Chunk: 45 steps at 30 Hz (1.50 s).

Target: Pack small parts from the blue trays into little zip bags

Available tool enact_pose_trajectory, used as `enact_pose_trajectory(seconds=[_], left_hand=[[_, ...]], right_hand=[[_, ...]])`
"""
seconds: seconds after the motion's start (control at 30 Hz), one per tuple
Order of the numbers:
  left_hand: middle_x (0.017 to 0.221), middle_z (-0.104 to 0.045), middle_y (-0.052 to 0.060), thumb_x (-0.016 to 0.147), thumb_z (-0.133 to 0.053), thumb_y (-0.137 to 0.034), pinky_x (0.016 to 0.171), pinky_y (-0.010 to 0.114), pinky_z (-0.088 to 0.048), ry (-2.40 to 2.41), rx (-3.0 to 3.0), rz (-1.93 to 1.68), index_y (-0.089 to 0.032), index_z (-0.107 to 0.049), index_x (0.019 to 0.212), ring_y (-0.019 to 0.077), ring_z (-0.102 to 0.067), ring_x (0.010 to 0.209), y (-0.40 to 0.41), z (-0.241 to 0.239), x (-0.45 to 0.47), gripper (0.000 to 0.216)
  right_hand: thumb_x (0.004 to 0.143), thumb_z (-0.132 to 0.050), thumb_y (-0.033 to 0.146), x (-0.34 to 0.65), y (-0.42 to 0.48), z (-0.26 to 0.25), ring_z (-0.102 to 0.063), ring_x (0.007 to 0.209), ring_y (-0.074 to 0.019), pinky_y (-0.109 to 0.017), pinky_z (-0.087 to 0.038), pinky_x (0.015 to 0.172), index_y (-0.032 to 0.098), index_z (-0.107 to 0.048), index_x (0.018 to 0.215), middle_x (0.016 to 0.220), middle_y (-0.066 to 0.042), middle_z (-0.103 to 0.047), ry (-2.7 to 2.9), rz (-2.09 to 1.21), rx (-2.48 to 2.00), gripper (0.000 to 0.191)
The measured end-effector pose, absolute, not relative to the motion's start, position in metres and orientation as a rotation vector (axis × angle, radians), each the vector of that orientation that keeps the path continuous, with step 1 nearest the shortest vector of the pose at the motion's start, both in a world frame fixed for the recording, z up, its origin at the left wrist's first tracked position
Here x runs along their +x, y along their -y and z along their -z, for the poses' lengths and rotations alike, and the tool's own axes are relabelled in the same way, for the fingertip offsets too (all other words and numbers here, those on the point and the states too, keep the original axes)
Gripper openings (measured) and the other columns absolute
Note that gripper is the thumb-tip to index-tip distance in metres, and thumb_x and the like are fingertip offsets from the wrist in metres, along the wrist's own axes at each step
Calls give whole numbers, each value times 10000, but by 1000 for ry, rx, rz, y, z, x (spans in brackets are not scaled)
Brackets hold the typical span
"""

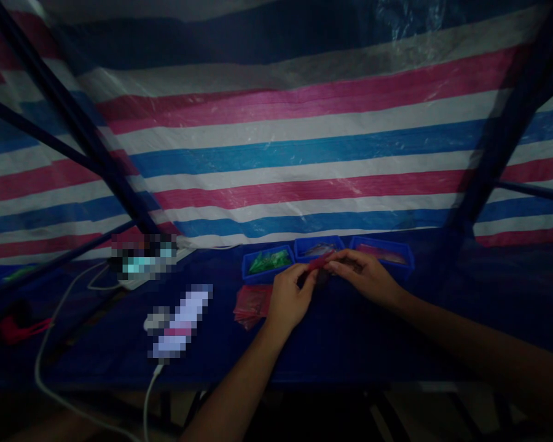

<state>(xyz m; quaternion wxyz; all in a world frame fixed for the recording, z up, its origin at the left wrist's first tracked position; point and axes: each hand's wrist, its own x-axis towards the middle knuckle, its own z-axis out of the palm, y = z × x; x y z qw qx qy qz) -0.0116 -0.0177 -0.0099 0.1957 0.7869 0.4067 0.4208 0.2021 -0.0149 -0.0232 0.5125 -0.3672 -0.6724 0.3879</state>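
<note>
A small pink plastic bag (321, 263) is held between both hands, just above the table in front of the bins. My left hand (291, 296) pinches its left side between thumb and fingers. At the other side, the fingers of my right hand (367, 275) are closed on the edge of the bag. Dim light hides any contents. Beside my left hand lies a stack of flat pink bags (251, 303). Behind the hands stand a blue bin of green pieces (270, 261), a blue bin with clear or greyish pieces (320, 248) and a blue bin with pink pieces (383, 253).
A blurred-out phone (182, 324) with a white cable (149, 393) lies on the dark blue table (359, 350) at left. Further back is a white power strip (161, 270). Dark blue frame poles (502, 147) and striped sheeting (304, 153) bound the far side.
</note>
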Motion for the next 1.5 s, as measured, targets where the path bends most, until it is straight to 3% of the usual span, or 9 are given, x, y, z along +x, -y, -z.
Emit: enact_pose_trajectory(seconds=[0.13,0.23,0.37,0.43,0.73,0.93,1.23,1.5], left_hand=[[1004,-771,36,999,-581,-398,837,319,-526,-1130,2070,-1219,-218,-754,1040,212,-704,911,14,14,-12,253],[1046,-777,46,992,-585,-434,855,321,-541,-1062,1990,-1197,-213,-756,1074,220,-712,952,12,17,-10,291],[1033,-784,53,978,-603,-431,848,326,-559,-1058,1980,-1151,-208,-765,1068,222,-723,935,10,21,-11,290],[997,-787,52,960,-630,-405,837,327,-567,-1093,1993,-1134,-205,-768,1042,220,-727,905,8,22,-13,257],[1037,-788,82,909,-711,-300,852,344,-598,-1073,1834,-1173,-198,-720,1096,219,-753,931,3,26,-15,213],[1049,-788,86,887,-732,-246,870,345,-600,-1036,1800,-1149,-193,-704,1103,213,-759,947,3,26,-15,225],[1012,-791,80,897,-728,-297,800,322,-598,-1067,1775,-1212,-190,-647,1229,211,-765,908,-1,27,-18,358],[1046,-763,76,923,-649,-195,874,336,-594,-995,1780,-1286,-194,-604,1268,184,-749,926,-1,26,-16,349]], right_hand=[[834,-792,428,207,6,29,-699,952,-219,-390,-572,913,228,-636,1102,1085,-78,-706,1495,-707,-952,369],[793,-835,410,209,2,31,-691,1036,-227,-391,-565,953,236,-592,1227,1149,-82,-693,1475,-753,-915,526],[860,-753,458,212,3,30,-711,946,-227,-395,-566,928,212,-694,1012,986,-56,-741,1612,-798,-952,294],[873,-732,469,213,3,31,-712,897,-223,-395,-566,906,213,-706,945,941,-44,-748,1654,-752,-995,268],[834,-767,461,212,1,33,-725,843,-215,-361,-584,810,212,-692,935,900,-25,-748,1646,-912,-1004,279],[796,-802,446,213,2,30,-737,831,-217,-375,-590,827,204,-694,909,904,-29,-761,1633,-968,-1031,288],[722,-843,537,213,0,30,-740,813,-222,-376,-602,795,211,-690,885,867,-40,-765,1554,-961,-1033,396],[792,-791,529,211,5,26,-726,833,-206,-362,-588,831,212,-677,918,896,-38,-749,1545,-967,-981,360]])
